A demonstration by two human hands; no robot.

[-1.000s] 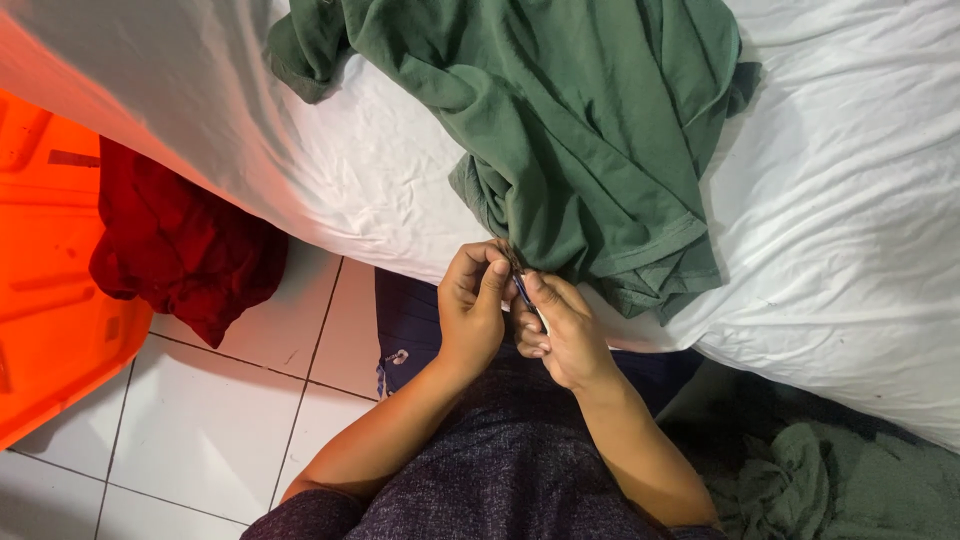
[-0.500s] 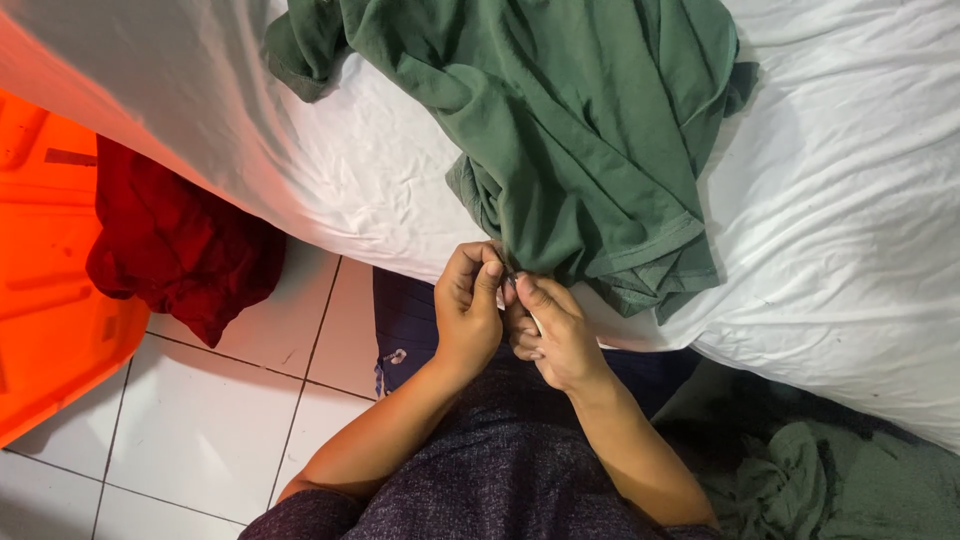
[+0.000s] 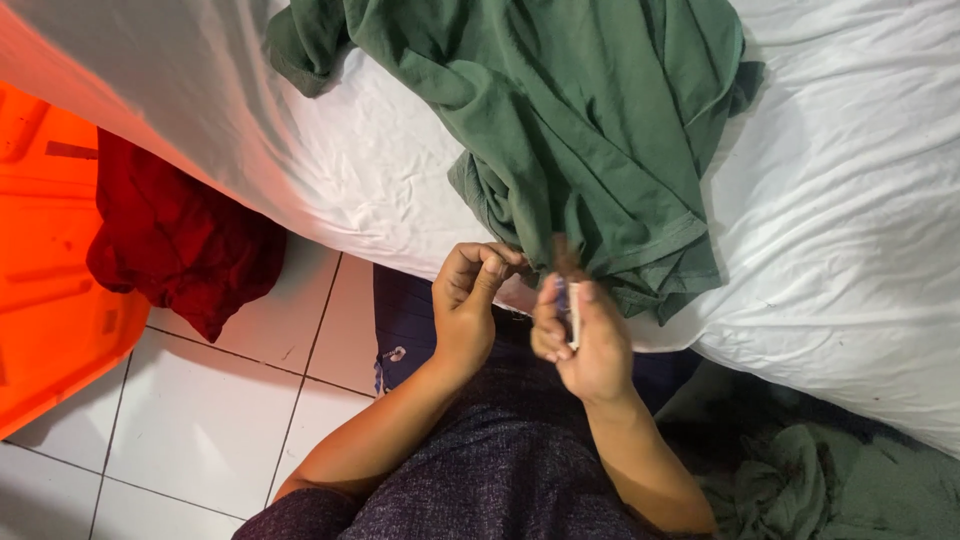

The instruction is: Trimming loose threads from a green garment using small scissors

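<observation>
Both pinching: left hand [image 3: 468, 300] on green shirt [image 3: 590, 130] hem (crumpled, on white sheet [image 3: 850, 250]), right hand [image 3: 585, 335] on small pale strip [image 3: 574, 312].

We see a plain, dull green shirt [image 3: 590, 130] spread on the white bed sheet [image 3: 850, 260]. Left of the shirt, a dark red cloth [image 3: 180, 250] hangs over a bright orange bin [image 3: 45, 290]. Below the shirt, the floor tiles [image 3: 200, 420] are white with grey joints. Our lap wears a speckled purple-grey fabric [image 3: 500, 480]. Right of it lies another crumpled green cloth [image 3: 830, 490]. A small pale item [image 3: 573, 312] shows between the fingers [image 3: 548, 320].
</observation>
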